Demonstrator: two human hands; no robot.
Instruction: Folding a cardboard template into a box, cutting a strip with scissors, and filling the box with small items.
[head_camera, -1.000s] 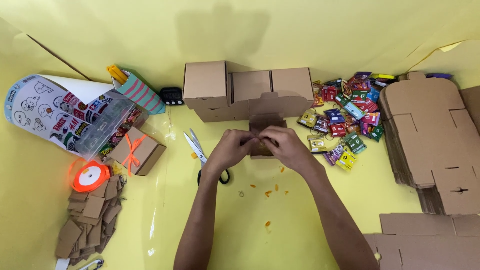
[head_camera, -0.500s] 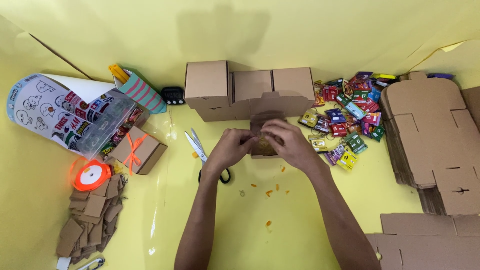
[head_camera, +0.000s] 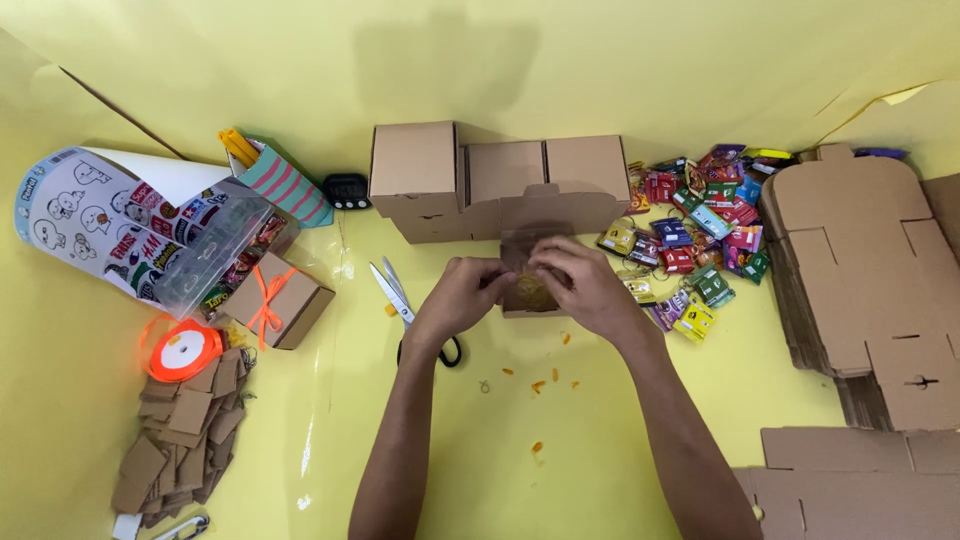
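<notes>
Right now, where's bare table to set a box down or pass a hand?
Bare yellow: near the front edge between the tag pile and the left forearm, and far-left of the ribbon spool. Crowded: the middle, where left hand and right hand hold the small open box; scissors, snack packets, flat cardboard stack.

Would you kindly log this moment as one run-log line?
left hand: on small open box | right hand: on same box | scissors: left of hands | snack packets: right
</notes>
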